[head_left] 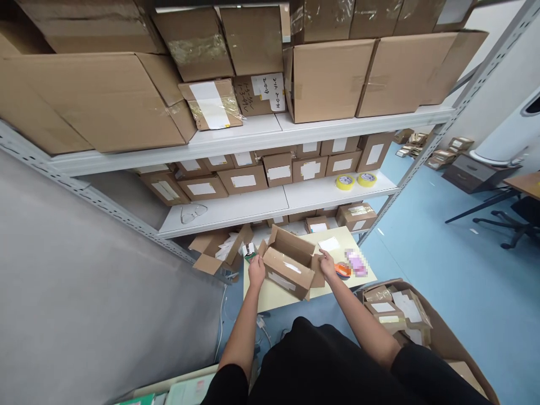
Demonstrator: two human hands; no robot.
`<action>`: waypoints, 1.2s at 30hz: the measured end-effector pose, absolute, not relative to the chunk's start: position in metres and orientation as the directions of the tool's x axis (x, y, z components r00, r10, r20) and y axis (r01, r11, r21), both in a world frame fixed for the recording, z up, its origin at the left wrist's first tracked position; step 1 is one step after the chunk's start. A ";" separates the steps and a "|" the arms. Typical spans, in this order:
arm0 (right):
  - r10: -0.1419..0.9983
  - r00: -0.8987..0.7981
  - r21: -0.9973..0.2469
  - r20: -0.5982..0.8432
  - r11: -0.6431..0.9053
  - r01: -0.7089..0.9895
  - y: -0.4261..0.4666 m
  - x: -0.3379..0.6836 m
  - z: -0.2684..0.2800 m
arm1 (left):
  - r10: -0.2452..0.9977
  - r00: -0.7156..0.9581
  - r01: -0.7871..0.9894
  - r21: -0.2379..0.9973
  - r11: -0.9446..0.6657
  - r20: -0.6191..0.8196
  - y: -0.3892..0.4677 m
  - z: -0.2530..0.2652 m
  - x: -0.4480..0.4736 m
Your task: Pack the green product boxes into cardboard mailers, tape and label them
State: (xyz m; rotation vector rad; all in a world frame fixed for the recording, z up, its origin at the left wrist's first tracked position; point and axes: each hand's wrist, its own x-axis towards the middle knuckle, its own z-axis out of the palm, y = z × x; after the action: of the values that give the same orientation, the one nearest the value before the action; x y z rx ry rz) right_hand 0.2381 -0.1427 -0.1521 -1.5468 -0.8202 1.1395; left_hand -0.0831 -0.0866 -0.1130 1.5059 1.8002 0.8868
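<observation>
An open cardboard box [288,270] stands slightly tilted on the small pale yellow table [265,301], its top flaps folded outward. My left hand [256,272] is closed at the box's left end, its fingers on the flap there. My right hand [327,265] is closed on the flap at the right end. A small green and white carton [249,251] sits just beyond my left hand. White paper [329,243] lies behind my right hand. To the right of that hand are an orange and blue tool [342,270], kind unclear, and a blurred pink item [356,262].
Metal shelves [236,140] full of cardboard boxes rise behind the table, with two yellow tape rolls [345,181] on one board. An open carton with papers [225,250] stands at the left. A large carton of packed boxes [396,315] is at my right.
</observation>
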 end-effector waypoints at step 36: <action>0.856 0.446 -0.965 -0.262 -0.223 -0.139 -0.085 0.259 -0.125 | 0.885 0.444 0.666 0.713 -0.220 -0.142 -0.148 -0.066 -0.102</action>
State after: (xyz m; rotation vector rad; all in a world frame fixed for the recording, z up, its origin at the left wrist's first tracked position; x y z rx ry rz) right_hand 0.2588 -0.0849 -0.1248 -1.5151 -0.6591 1.0533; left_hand -0.1019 -0.1480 -0.0660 1.9698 1.2996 0.3829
